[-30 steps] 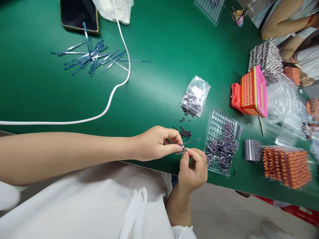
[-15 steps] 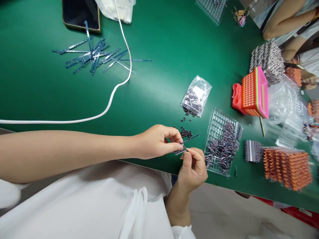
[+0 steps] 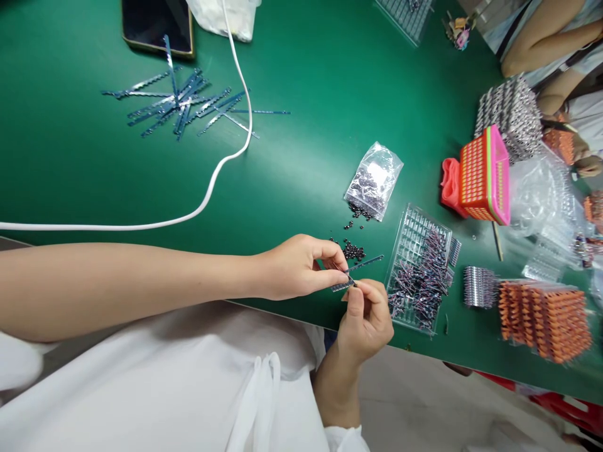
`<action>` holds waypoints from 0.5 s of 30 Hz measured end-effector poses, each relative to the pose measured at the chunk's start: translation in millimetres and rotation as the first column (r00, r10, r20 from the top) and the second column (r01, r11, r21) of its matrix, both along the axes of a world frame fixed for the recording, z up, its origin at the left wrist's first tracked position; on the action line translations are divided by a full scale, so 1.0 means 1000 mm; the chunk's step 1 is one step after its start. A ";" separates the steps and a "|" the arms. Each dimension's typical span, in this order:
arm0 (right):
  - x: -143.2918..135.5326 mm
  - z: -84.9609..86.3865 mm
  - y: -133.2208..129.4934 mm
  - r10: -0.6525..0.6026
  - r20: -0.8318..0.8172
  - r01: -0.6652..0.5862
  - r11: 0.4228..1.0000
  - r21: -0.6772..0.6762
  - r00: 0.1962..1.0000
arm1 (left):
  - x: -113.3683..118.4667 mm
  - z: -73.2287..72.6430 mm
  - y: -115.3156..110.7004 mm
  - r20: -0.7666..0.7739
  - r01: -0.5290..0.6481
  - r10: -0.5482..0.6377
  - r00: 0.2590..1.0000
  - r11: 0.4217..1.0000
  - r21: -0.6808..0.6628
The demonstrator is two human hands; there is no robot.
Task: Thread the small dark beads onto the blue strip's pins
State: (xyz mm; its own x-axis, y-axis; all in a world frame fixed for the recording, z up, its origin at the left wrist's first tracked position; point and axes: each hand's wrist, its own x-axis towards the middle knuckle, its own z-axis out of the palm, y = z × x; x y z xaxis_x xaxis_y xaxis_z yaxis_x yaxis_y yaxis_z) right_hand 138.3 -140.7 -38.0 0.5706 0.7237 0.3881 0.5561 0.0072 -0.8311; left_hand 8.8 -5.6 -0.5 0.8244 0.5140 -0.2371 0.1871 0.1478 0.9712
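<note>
My left hand (image 3: 306, 269) reaches in from the left, its thumb and fingertips pinched on a thin dark piece, perhaps a pin. Close to these fingertips is a narrow blue notched strip (image 3: 370, 262), and a ridged grey piece (image 3: 342, 286) shows below them. My right hand (image 3: 365, 323) comes up from below, thumb and forefinger closed on a tiny dark bead (image 3: 355, 284) touching the thin piece's end. Loose dark beads (image 3: 353, 250) lie just beyond. To the right, a clear ridged tray (image 3: 409, 229) carries a heap of thin dark pins (image 3: 424, 276).
A clear bag of beads (image 3: 374, 179) lies above the tray. Blue notched strips (image 3: 181, 103), a phone (image 3: 157, 25) and a white cable (image 3: 211, 182) are at left. Baskets (image 3: 485, 176), orange stacked pieces (image 3: 544, 320) and another person's arm (image 3: 541, 37) are at right.
The view has shifted slightly, moving the table things a little to the right. Both hands keep the same pinch at the same spot, with hardly any visible movement.
</note>
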 end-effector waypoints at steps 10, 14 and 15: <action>0.001 -0.001 0.003 0.028 -0.106 -0.023 0.998 0.054 0.994 | 0.000 0.001 0.001 -0.004 0.015 -0.015 1.000 1.000 -0.002; 0.001 0.000 0.002 0.032 -0.102 -0.029 0.999 0.031 0.994 | -0.001 0.000 0.001 0.005 0.017 -0.017 1.000 1.000 -0.001; 0.001 0.000 0.002 0.033 -0.101 -0.032 0.999 0.016 0.994 | -0.001 0.000 0.001 0.006 0.017 -0.017 1.000 1.000 0.002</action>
